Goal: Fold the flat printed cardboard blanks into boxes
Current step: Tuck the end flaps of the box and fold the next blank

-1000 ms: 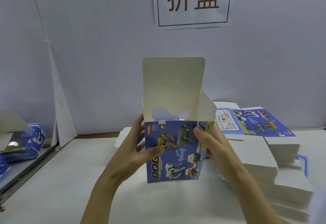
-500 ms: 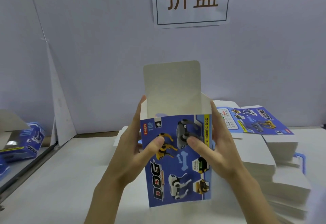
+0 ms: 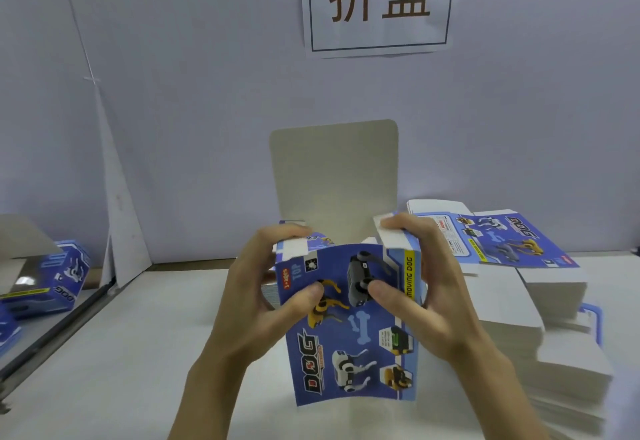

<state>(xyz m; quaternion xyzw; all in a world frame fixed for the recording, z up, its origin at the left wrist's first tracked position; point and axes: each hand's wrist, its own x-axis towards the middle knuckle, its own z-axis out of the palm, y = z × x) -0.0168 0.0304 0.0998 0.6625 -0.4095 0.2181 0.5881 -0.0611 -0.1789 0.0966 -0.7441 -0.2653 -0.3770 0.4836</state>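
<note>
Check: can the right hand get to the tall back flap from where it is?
Probably yes. The right hand grips the box just below the upright back flap, and nothing stands between them, though it would have to release the side flap.

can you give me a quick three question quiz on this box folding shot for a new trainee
1. True or false: the tall lid flap of the box is already folded shut.
2. Which hands hold the box? A) left only B) right only C) both
3. Fill in: the stack of flat blanks lies to the person's ____.

Key: 1 false, it stands upright. 2 C, the left hand and right hand grip it, thumbs on the printed front. 3 right.
</note>
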